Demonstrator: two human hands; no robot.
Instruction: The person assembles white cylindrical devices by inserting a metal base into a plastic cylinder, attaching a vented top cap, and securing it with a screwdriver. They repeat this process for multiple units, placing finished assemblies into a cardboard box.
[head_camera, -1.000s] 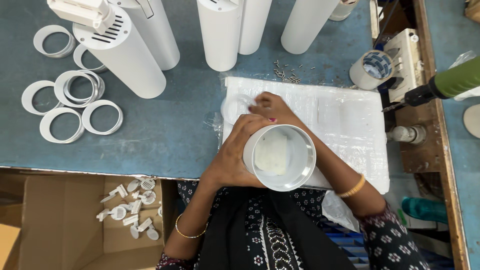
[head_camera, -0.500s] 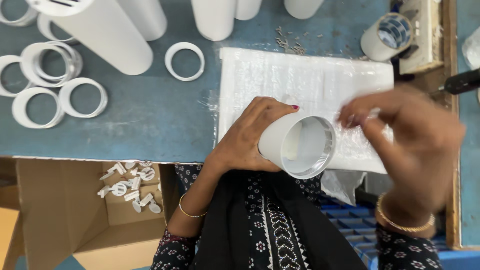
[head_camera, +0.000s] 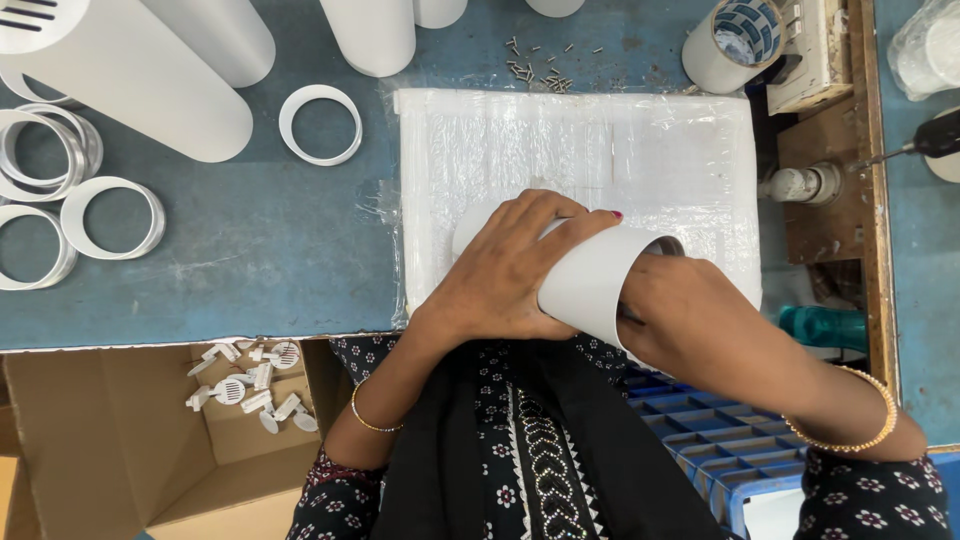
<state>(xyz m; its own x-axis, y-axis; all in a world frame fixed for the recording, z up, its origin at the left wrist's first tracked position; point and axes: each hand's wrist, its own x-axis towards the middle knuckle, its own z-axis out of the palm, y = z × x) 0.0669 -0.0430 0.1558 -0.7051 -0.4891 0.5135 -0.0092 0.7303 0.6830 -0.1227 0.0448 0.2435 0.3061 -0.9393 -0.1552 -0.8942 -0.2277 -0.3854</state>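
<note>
A blue worktable (head_camera: 250, 260) fills the view from the head camera, bearing along its far edge a row of large white cylinders (head_camera: 130, 85) and, toward the person, a plastic-wrapped white foam pad (head_camera: 600, 150) that covers the table's middle. Below the near edge on the left sits an open cardboard box (head_camera: 100, 440) holding small white plastic fittings (head_camera: 250, 385); on the right, a blue plastic crate (head_camera: 720, 430) shows under the forearm. The white tube (head_camera: 590, 285) lies tilted over the near part of the pad, its open mouth turned to the right. The left hand (head_camera: 510, 270) grips it from above and from the left, fingers (head_camera: 560, 215) spread and curved over the tube's upper wall, one red-painted nail at the rim, the palm pressed against the closed end. The right hand (head_camera: 680, 320) meets the tube's open mouth; its fingers are hidden inside or behind the rim, so whether they are spread or closed cannot be told. White rings (head_camera: 320, 125) lie flat on the table to the left, one alone near the pad, others grouped at the table's left edge. A roll of tape (head_camera: 745, 30) stands at the far right, and a scatter of small screws (head_camera: 540, 70) lies just beyond the pad's far edge.
</note>
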